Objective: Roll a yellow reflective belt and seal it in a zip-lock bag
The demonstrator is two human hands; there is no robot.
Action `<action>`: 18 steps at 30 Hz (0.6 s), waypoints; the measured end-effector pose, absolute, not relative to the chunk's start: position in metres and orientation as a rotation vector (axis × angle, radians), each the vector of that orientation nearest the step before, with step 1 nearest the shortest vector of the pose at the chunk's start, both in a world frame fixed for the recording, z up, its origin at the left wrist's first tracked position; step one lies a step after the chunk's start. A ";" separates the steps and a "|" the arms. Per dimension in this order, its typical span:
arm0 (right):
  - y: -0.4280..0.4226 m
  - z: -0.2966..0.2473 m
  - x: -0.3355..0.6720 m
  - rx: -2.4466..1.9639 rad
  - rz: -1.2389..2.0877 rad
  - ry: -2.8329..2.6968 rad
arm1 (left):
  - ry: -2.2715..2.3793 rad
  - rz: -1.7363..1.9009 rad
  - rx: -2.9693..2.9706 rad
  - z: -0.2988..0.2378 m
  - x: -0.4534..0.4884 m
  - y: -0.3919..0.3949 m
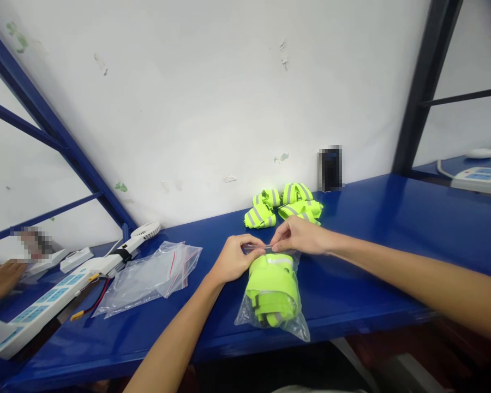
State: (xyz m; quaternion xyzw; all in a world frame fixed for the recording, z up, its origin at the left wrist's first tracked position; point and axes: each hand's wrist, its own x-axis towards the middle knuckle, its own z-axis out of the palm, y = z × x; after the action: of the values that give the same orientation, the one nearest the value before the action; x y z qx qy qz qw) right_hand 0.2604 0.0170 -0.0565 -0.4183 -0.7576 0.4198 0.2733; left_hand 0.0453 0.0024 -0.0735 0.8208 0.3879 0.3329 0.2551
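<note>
Grip: the left hand (232,259) and right hand (298,236) both pinch narrowly, thumbs against fingers, on the mouth of a clear zip bag (289,319).
Place: the bag lies on a blue shelf (364,273), between the hands and nearer the shelf's front edge.
Contents: a rolled neon-yellow reflective vest (272,289) fills it, bulging the plastic.
Risk: the slick plastic could slip from the pinch, or the bulky roll could strain the mouth, leaving the seal partly open.
Nearby: more banded vests (282,206) lie behind; loose zip bags (147,278) lie to the left.
</note>
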 end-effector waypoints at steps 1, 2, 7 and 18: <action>0.017 -0.056 0.260 -1.123 1.126 -2.030 | 1.051 0.904 2.229 -0.074 0.045 0.003; 0.017 -0.057 0.259 -1.121 1.132 -2.018 | 1.052 0.904 2.231 -0.074 0.044 0.003; 0.018 -0.059 0.257 -1.143 1.150 -1.977 | 1.089 0.905 2.261 -0.075 0.043 0.006; 0.013 -0.060 0.249 -1.027 0.912 -2.075 | 1.102 0.953 2.254 -0.076 0.044 0.006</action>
State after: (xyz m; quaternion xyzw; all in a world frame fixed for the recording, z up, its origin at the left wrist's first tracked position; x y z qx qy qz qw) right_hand 0.2486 0.0131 -0.0603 -0.3911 -0.7897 0.3471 0.3209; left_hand 0.0439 0.0057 -0.0760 0.8179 0.4000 0.3457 0.2271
